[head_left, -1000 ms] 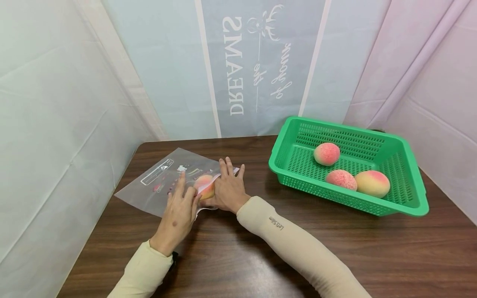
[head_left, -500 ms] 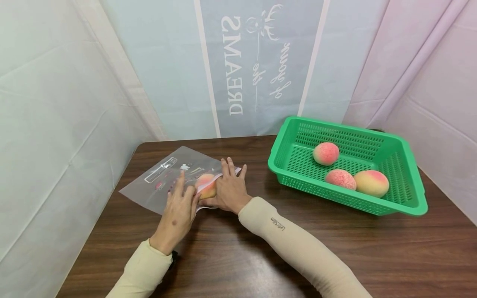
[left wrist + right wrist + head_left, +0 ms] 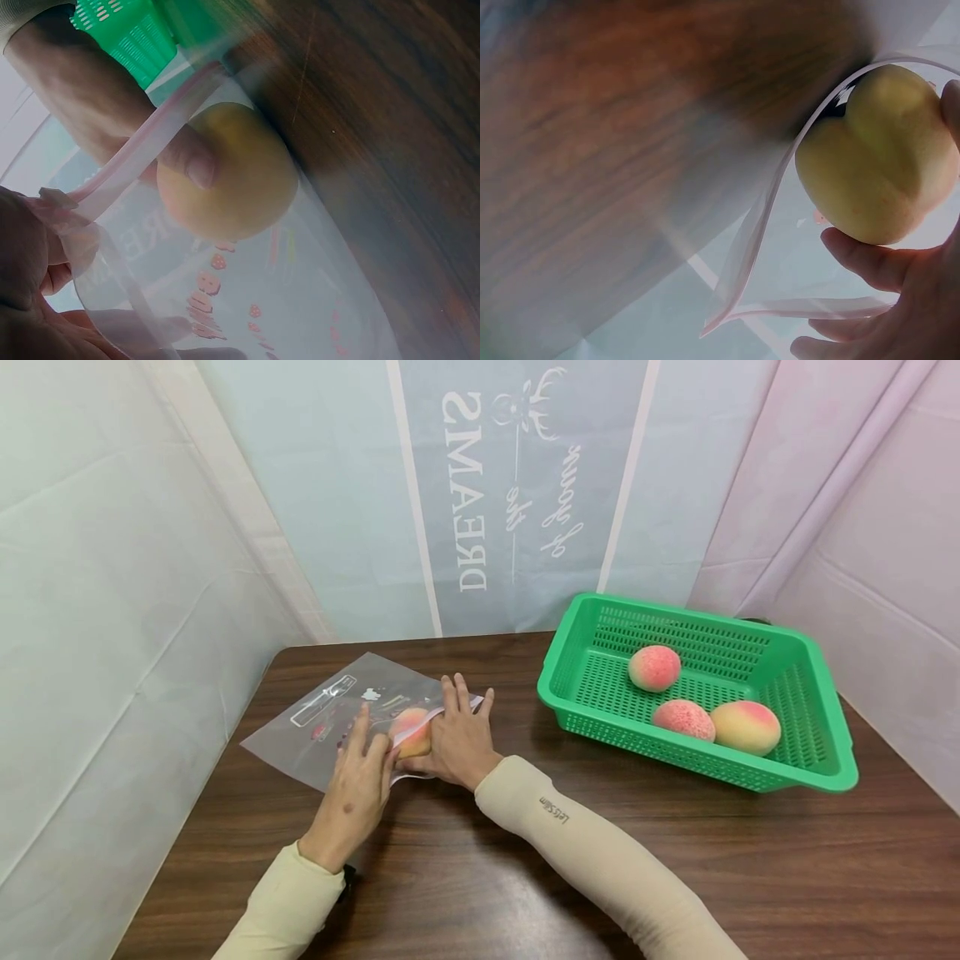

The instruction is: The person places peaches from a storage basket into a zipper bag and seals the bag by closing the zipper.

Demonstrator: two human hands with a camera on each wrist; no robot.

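Note:
A clear zip bag (image 3: 300, 735) with printed pictures lies on the dark wooden table, its pink-edged mouth toward my right hand. Just inside that mouth is a yellow-pink peach (image 3: 409, 732). My right hand (image 3: 463, 742) grips the peach, partly within the opening; its thumb presses on the fruit in the left wrist view, and other fingers stay outside the bag in the right wrist view. My left hand (image 3: 356, 787) pinches the near edge of the mouth, beside the small zip slider (image 3: 56, 199), with its index finger stretched over the bag.
To the right stands a green perforated basket (image 3: 660, 747). It holds a pink peach (image 3: 655, 668) at the back, plus a pink peach (image 3: 683, 720) and a yellow-pink peach (image 3: 746, 727) near its front wall. Cloth hangings surround the table at left, back and right.
The bag has shifted slightly rightward under my hands over the last second. Both hands keep nearly the same places, and the peach stays in the bag's mouth.

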